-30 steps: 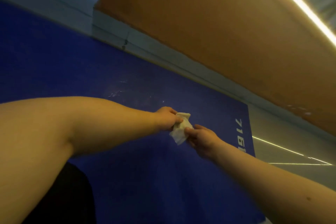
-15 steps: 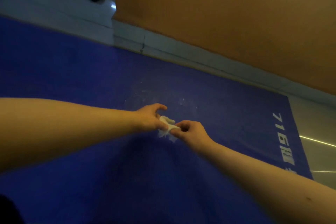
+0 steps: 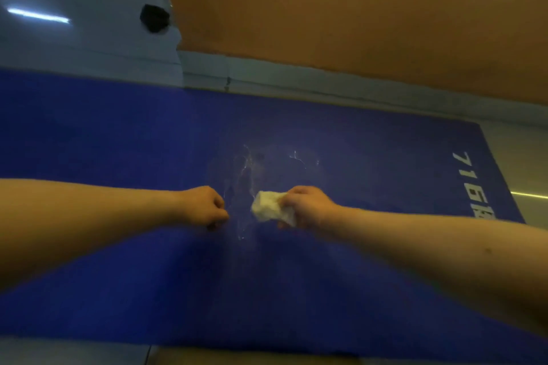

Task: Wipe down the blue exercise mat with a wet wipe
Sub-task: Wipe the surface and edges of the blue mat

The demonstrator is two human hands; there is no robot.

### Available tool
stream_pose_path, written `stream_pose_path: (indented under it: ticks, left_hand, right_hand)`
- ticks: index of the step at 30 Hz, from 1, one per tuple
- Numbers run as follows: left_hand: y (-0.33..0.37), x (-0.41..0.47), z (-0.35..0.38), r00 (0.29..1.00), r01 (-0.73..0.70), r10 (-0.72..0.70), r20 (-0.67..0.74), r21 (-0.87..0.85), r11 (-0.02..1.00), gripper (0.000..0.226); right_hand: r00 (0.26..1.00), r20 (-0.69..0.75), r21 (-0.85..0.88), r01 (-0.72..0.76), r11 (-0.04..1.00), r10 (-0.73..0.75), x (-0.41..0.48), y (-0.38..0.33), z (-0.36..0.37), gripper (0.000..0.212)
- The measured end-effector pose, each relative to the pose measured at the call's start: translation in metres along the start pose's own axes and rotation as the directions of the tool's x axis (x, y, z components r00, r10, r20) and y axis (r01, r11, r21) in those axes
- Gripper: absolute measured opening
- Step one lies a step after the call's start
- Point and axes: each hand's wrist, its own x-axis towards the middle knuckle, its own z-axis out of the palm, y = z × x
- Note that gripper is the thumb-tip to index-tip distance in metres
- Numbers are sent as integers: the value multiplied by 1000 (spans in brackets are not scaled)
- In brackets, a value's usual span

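Lying flat across the floor, the blue exercise mat (image 3: 118, 133) is seen beside an orange wall (image 3: 355, 3), with white print (image 3: 471, 184) at its right end. A crumpled white wet wipe (image 3: 268, 209) is gripped in the curled fingers of the right hand (image 3: 305, 206), over the mat's middle. The left hand (image 3: 204, 207) is closed into an empty fist just beside it. Wet streaks (image 3: 246, 169) glisten beyond both hands. A black object (image 3: 154, 18) lies on the grey floor.

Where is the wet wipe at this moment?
In the head view, the wet wipe is bunched in the right hand, near the middle of the blue mat, just below the shiny wet streaks.
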Motion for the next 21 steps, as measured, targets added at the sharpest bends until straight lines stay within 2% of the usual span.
stream_pose_path:
  ticks: [1, 3, 4, 6, 8, 11, 14, 17, 21]
  left_hand:
    - [-1, 0, 2, 1000, 7, -8, 9, 56, 998, 25]
    - [-2, 2, 4, 1000, -1, -2, 19, 166, 986, 16]
    - [-1, 4, 7, 999, -14, 8, 31, 224, 974, 9]
    - [1, 9, 12, 998, -55, 39, 54, 336, 940, 17]
    - [5, 11, 18, 994, -107, 92, 55, 433, 895, 27]
    - [14, 13, 28, 981, -195, 161, 112, 507, 840, 36]
    - [16, 15, 37, 968, -247, 186, 167, 523, 816, 39]
    - [14, 16, 38, 964, -262, 194, 181, 525, 810, 40]
    - [12, 19, 30, 969, -246, 199, 146, 518, 819, 39]
  right_hand:
    - [992, -103, -189, 59, 980, -79, 6, 0, -18, 4]
    - [908, -243, -573, 150, 806, -342, 18, 4, -50, 8]
    - [857, -265, -671, 166, 723, -443, 24, 14, -61, 7]
    - [813, -242, -773, 169, 612, -530, 27, 41, -69, 1]
    - [842, -113, -829, 213, 518, -528, 27, 76, -60, 10]
    - [883, 74, -873, 282, 398, -463, 20, 111, -39, 47]
    - [925, 73, -924, 203, 325, -372, 10, 118, -26, 73]
    - [949, 42, -944, 141, 298, -314, 12, 115, -23, 79]
    - [964, -18, -936, 77, 345, -264, 31, 103, -16, 77]
